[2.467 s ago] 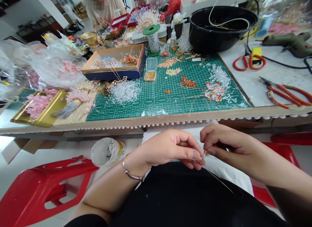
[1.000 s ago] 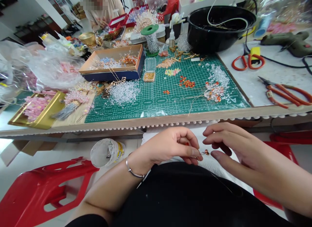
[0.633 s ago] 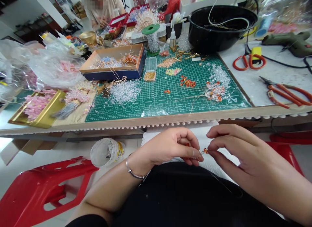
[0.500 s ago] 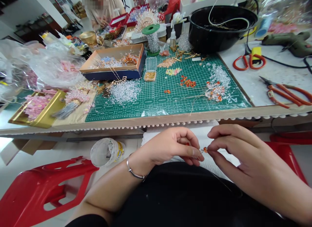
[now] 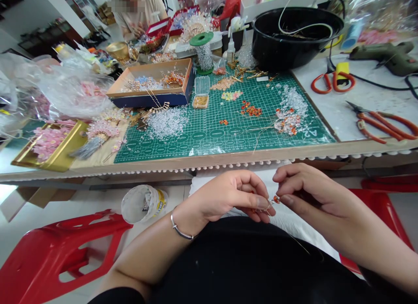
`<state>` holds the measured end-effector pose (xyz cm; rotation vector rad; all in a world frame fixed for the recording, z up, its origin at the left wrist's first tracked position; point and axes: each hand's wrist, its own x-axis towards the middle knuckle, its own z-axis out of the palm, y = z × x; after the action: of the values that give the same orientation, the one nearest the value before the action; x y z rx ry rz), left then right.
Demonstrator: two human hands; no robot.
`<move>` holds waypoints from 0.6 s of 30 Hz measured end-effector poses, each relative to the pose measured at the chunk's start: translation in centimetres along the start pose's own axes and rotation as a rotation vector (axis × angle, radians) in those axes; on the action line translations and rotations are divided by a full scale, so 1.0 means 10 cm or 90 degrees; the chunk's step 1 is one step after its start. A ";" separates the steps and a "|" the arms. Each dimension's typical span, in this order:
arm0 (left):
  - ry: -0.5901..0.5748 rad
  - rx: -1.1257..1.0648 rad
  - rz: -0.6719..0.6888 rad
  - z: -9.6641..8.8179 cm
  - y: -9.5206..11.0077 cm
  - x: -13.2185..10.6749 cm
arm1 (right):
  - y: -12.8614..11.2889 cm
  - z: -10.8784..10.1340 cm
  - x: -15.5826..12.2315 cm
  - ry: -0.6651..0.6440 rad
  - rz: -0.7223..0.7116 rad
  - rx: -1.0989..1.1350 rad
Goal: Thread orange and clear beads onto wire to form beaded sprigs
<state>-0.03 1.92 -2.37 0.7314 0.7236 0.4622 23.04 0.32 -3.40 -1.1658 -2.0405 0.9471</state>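
Over my lap, my left hand (image 5: 243, 195) is closed on a thin wire with small beads, pinched between thumb and fingers; orange shows inside the palm. An orange bead (image 5: 276, 199) sticks out from it, between the two hands. My right hand (image 5: 303, 188) has thumb and forefinger closed at that bead's right side, pinching it. A loose wire end (image 5: 300, 245) trails down over the black clothing. On the green cutting mat (image 5: 209, 145) lie orange beads (image 5: 251, 109), clear beads (image 5: 167, 122) and a bunch of wired orange-and-clear beads (image 5: 288, 121).
Orange-handled pliers (image 5: 385, 121), scissors (image 5: 333, 82) and a glue gun (image 5: 385, 55) lie at the right. A black basin (image 5: 295, 38) and a box of ornaments (image 5: 150, 97) stand behind. Red stools (image 5: 65, 251) flank me. Across the table is another person (image 5: 140, 16).
My right hand has turned and shifted slightly left, its fingers curling closer around the orange bead. My left hand has hardly moved.
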 end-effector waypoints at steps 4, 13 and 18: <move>-0.001 0.000 -0.002 0.00 0.00 0.01 | 0.01 0.00 -0.04 -0.023 -0.017 0.006; 0.013 -0.011 0.006 0.02 0.00 0.02 | -0.08 0.02 -0.01 0.084 -0.171 -0.183; 0.035 -0.026 0.032 0.01 -0.02 0.02 | -0.09 -0.02 0.00 0.085 -0.215 -0.234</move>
<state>0.25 1.87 -2.57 0.7015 0.7462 0.5424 22.77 0.04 -2.56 -0.9830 -2.2649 0.3311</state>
